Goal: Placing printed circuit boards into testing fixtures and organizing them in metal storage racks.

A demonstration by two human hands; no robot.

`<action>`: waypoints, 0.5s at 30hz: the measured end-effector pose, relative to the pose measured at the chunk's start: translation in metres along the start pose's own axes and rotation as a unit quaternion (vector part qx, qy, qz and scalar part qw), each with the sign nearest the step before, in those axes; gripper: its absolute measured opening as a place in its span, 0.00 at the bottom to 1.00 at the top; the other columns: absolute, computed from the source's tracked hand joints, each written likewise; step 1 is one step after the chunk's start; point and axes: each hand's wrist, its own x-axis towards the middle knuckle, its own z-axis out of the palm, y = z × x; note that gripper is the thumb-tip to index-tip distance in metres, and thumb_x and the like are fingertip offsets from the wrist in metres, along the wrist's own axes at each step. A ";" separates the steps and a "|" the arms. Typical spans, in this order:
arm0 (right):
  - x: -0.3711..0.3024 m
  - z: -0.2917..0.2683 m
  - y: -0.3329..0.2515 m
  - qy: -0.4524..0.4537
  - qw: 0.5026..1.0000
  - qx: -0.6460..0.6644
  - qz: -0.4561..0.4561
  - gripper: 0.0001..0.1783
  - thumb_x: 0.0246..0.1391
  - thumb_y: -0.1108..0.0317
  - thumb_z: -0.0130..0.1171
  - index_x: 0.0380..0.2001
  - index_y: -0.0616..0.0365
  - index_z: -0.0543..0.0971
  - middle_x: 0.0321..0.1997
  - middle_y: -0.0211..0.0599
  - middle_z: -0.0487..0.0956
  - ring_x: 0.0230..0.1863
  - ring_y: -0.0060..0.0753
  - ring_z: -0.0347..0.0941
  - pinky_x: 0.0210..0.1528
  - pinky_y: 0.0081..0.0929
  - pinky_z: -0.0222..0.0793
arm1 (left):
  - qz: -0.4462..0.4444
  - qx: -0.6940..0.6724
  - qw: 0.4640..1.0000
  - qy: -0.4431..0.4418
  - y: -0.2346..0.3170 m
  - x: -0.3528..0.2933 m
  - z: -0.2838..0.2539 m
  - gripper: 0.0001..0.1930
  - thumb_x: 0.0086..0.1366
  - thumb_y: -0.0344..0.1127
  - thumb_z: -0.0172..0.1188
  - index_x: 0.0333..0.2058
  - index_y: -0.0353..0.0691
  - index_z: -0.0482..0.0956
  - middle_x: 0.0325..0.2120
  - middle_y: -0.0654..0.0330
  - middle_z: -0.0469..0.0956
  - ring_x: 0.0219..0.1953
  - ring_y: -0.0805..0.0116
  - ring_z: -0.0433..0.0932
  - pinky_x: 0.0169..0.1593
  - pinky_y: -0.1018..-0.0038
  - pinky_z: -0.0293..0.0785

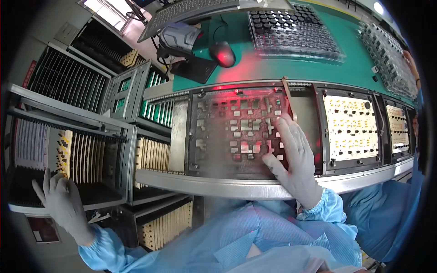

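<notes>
At the lower left, my gloved left hand [63,204] is at the front of a black slotted rack [98,193]. Its thumb and nearer fingers close on the lower end of a cream circuit board [64,152] with yellow and black parts, while the outer fingers stick out. My gloved right hand [298,164] rests at the right side of a dark fixture plate [211,168] with many cutouts. Its thumb and fingers are spread, with nothing seen gripped. Red light falls across the plate's upper part.
Right along the metal-edged conveyor [218,181] sit framed cream boards [350,129]. More racks [68,79] stand at the left. On the green bench are a mouse [222,53], a keyboard [191,16] and clear trays [296,38] of black round parts. Another person's hand [412,66] shows far right.
</notes>
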 end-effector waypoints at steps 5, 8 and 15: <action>0.008 0.003 -0.037 -0.187 0.930 0.309 -0.071 0.28 0.48 0.73 0.62 0.55 0.64 0.72 0.57 0.47 0.75 0.59 0.48 0.71 0.62 0.40 0.65 | 0.083 -0.178 0.974 0.109 0.024 0.000 -0.066 0.04 0.57 0.25 0.63 0.32 0.35 0.78 0.38 0.58 0.80 0.55 0.53 0.75 0.68 0.44 0.53; 0.007 0.028 -0.066 -0.180 0.852 0.489 0.058 0.20 0.53 0.66 0.61 0.49 0.63 0.75 0.47 0.50 0.78 0.50 0.51 0.75 0.52 0.39 0.71 | 0.185 -0.277 0.930 0.155 0.098 0.027 -0.063 0.04 0.54 0.26 0.64 0.29 0.41 0.79 0.37 0.63 0.81 0.54 0.59 0.76 0.70 0.41 0.51; -0.001 0.071 -0.046 -0.045 0.897 0.393 0.195 0.19 0.67 0.71 0.46 0.57 0.65 0.72 0.57 0.46 0.74 0.56 0.30 0.72 0.56 0.24 0.70 | 0.295 -0.525 0.760 0.244 0.213 0.010 -0.053 0.07 0.55 0.32 0.60 0.33 0.41 0.81 0.41 0.61 0.77 0.48 0.61 0.77 0.59 0.44 0.68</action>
